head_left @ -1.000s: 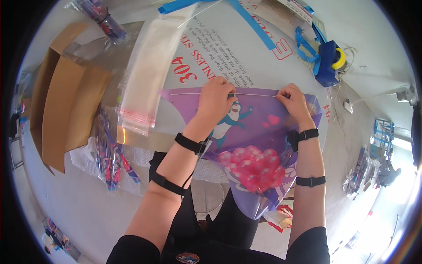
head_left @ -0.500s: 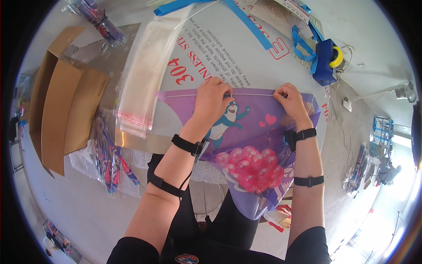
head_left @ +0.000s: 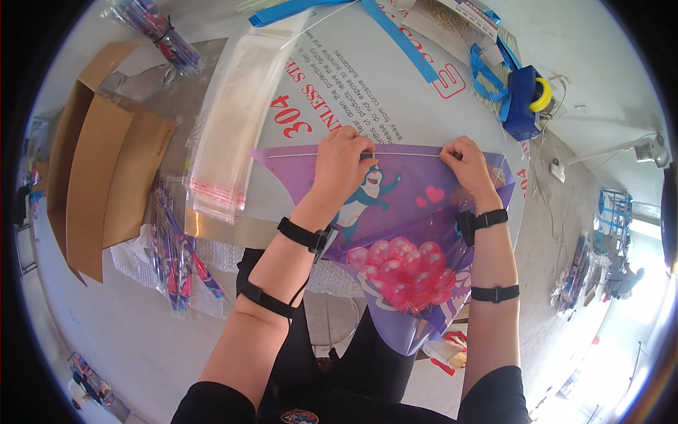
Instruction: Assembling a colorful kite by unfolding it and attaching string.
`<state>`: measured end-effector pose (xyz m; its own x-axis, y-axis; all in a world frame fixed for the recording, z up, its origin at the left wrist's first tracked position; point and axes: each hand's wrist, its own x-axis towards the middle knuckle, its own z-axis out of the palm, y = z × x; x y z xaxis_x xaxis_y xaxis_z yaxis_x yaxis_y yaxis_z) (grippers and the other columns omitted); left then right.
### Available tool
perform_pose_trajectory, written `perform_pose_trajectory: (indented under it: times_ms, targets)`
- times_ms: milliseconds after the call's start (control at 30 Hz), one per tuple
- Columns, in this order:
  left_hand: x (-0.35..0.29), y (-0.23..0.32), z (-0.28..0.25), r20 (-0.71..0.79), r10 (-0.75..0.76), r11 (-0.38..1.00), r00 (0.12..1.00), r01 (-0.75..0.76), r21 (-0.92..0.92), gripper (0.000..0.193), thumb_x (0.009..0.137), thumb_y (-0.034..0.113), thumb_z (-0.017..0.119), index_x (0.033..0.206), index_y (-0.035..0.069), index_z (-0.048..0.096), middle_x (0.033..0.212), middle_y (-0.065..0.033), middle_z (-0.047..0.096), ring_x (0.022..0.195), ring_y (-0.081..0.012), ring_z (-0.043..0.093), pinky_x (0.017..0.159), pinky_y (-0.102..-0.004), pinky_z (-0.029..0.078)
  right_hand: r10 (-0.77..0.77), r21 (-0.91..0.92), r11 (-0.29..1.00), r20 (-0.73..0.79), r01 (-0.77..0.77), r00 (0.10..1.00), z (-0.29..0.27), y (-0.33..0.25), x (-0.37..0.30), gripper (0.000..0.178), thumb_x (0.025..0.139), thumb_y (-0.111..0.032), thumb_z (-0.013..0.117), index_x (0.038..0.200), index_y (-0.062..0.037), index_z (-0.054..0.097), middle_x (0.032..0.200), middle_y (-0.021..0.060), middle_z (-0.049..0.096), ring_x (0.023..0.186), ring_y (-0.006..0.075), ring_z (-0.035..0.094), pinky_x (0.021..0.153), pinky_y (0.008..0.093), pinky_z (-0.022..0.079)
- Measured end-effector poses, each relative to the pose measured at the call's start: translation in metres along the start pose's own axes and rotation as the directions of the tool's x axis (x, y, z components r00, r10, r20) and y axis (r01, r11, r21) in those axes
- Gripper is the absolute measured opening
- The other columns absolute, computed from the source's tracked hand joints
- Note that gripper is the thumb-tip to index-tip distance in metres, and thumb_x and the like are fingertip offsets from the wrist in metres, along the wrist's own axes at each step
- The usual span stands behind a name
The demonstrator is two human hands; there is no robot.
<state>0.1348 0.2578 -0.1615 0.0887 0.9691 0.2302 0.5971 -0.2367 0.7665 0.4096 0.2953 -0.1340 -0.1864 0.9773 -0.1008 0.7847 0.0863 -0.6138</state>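
Note:
A purple printed plastic sheet (head_left: 402,220), with a blue-and-white cartoon animal and pink balloons on it, lies over the table's near edge and hangs down toward my lap. A thin white rod (head_left: 406,154) runs along its far edge. My left hand (head_left: 342,159) is closed on that edge left of the middle, and a small dark piece shows at its fingertips. Farther right, my right hand (head_left: 466,162) pinches the same edge between thumb and fingers. The sheet is stretched between both hands. My palms hide parts of the edge.
Clear plastic sleeves (head_left: 229,127) lie left of the sheet on the film-covered table (head_left: 332,71). An open cardboard box (head_left: 116,169) stands at far left, near wrapped bundles (head_left: 176,247). Blue strapping (head_left: 402,42) and a blue tape dispenser (head_left: 522,102) sit at the far right.

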Motion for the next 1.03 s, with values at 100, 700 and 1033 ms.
perform_pose_trajectory:
  times_ms: [100, 700, 1033]
  targets:
    - [0.001, 0.004, -0.004, 0.028, -0.034, 0.999, 0.999, 0.034, -0.004, 0.018, 0.063, 0.006, 0.078, 0.077, 0.005, 0.068, 0.08, -0.0065, 0.058, 0.081, -0.0258, 0.057, 0.07, -0.0366, 0.047, -0.02, 0.023, 1.0, -0.009, 0.02, 1.0, 0.001, -0.002, 0.0, 0.008, 0.076, -0.008, 0.069, 0.078, -0.0024, 0.064, 0.079, 0.0046, 0.055, 0.078, 0.0179, 0.052, 0.071, 0.0291, 0.043]
    - [0.0, 0.0, -0.002, 0.02, -0.023, 1.0, 1.0, 0.023, 0.007, 0.021, 0.062, 0.005, 0.078, 0.079, 0.004, 0.067, 0.083, -0.0076, 0.058, 0.082, -0.0257, 0.057, 0.069, -0.0351, 0.048, 0.046, 0.057, 0.997, -0.058, -0.043, 0.997, 0.007, -0.002, 0.0, 0.009, 0.075, -0.009, 0.071, 0.081, -0.0046, 0.066, 0.078, 0.003, 0.057, 0.075, 0.0169, 0.055, 0.07, 0.0285, 0.045]
    - [0.002, 0.001, 0.002, 0.041, -0.045, 0.998, 0.998, 0.046, -0.035, 0.021, 0.063, 0.002, 0.078, 0.081, 0.004, 0.067, 0.083, -0.0067, 0.057, 0.081, -0.0233, 0.057, 0.069, -0.0326, 0.05, 0.318, 0.092, 0.944, -0.013, -0.316, 0.948, -0.025, 0.035, -0.006, 0.012, 0.081, -0.01, 0.07, 0.091, -0.0063, 0.065, 0.08, -0.001, 0.061, 0.078, 0.0077, 0.053, 0.072, 0.0204, 0.043]
